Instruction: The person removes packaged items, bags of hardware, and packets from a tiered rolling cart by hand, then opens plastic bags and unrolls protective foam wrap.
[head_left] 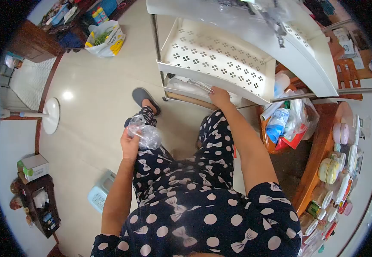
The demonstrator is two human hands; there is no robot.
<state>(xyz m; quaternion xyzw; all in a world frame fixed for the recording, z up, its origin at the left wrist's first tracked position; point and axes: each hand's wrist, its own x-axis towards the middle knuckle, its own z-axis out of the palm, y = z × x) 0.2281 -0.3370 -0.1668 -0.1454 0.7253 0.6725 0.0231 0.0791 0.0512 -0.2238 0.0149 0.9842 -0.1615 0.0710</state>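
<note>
My left hand [130, 144] is closed around a crumpled clear plastic bag [148, 136], held above my left thigh. My right hand [220, 97] reaches down to the lower level of a white shelf rack [220, 76], just below the tier with flower-shaped holes. Its fingers are bent together at the edge of a thin, shiny, clear or silvery item [199, 84] lying on the lower shelf [179, 89]. What exactly they pinch is too small to make out.
A bag of greens [104, 40] stands on the floor at the back left. A light blue plastic stool [101, 190] is beside me on the left. To the right, an orange-brown seat holds plastic bags [282, 122], near a wooden counter of jars [329, 170].
</note>
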